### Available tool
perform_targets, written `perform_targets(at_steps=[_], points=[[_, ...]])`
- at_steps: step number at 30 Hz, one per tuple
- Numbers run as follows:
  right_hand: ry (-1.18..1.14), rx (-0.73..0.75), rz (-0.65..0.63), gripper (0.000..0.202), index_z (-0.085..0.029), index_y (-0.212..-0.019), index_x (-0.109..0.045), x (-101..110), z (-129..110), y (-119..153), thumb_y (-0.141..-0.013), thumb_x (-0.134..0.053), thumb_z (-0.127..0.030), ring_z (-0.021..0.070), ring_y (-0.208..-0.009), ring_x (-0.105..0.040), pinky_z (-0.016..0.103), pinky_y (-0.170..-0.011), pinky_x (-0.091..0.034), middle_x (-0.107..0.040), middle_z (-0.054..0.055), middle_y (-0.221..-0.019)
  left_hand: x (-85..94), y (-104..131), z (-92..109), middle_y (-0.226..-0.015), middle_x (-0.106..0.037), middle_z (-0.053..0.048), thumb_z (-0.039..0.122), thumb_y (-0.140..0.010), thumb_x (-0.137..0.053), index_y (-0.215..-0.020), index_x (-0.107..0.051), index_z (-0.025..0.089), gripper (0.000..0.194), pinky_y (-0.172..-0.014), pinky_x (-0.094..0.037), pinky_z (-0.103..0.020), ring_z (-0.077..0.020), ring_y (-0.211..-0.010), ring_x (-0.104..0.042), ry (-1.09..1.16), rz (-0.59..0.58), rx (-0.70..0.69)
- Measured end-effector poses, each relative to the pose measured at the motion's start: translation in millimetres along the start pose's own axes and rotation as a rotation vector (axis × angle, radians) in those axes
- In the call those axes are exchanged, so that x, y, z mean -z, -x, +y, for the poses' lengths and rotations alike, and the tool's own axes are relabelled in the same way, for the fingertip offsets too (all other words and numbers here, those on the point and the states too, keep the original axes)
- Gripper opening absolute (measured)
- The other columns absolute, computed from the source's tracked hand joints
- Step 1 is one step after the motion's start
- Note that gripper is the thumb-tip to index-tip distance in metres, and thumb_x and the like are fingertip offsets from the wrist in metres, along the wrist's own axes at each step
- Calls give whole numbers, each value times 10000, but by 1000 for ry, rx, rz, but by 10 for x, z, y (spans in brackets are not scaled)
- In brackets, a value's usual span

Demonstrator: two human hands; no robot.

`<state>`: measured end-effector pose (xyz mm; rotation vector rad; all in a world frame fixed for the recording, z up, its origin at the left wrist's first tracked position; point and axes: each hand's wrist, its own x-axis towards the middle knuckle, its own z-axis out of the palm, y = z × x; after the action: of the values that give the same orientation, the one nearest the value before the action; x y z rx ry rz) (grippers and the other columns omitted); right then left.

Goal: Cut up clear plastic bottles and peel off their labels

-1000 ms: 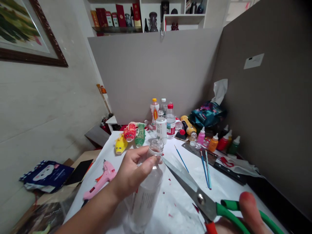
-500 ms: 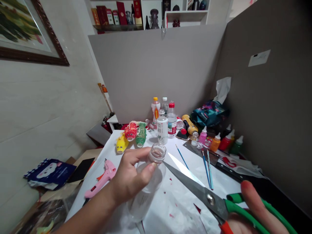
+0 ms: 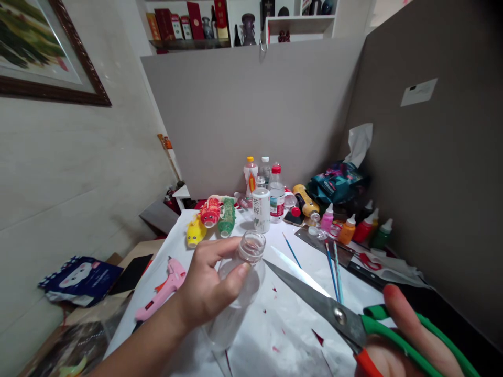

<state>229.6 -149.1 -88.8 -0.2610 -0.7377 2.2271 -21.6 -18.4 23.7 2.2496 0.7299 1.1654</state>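
My left hand [image 3: 214, 277] is wrapped round the neck and shoulder of a clear plastic bottle [image 3: 231, 322]. The bottle has no cap and leans, its mouth up and away from me. In my right hand [image 3: 408, 340] is a pair of scissors [image 3: 338, 314] with green handles and a bit of orange near the pivot. The blades are spread apart, and the upper blade's tip points at the bottle just below its neck. Whether that tip touches the plastic I cannot tell. My right fingers are partly cut off by the frame's lower edge.
A pink glue gun [image 3: 167, 290] lies left. Behind stand a white-labelled bottle [image 3: 261, 210], a red-capped bottle [image 3: 277, 201] and painted bottle figures [image 3: 226, 217]. To the right are paintbrushes [image 3: 330, 269], a broad knife [image 3: 349, 262] and paint bottles [image 3: 347, 230]. Grey boards [image 3: 255, 104] surround the table.
The bottle and my left hand have shifted very slightly left. The scissors have barely moved, with their blades still spread.
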Motion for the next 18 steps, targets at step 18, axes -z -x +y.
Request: perform_targets(at_steps=[18], points=[[139,-19,42,856,-218,-428,-377,-206,-38,-105,-711,-104,-979,57,-307,-193,222,-337,-87,-234,-48,-343,-12,34,19,-754,-727,-14,289,-791,-554,-857,-750,165,241,-713,-484,-289,-196,-722,-658,26,-17,66]])
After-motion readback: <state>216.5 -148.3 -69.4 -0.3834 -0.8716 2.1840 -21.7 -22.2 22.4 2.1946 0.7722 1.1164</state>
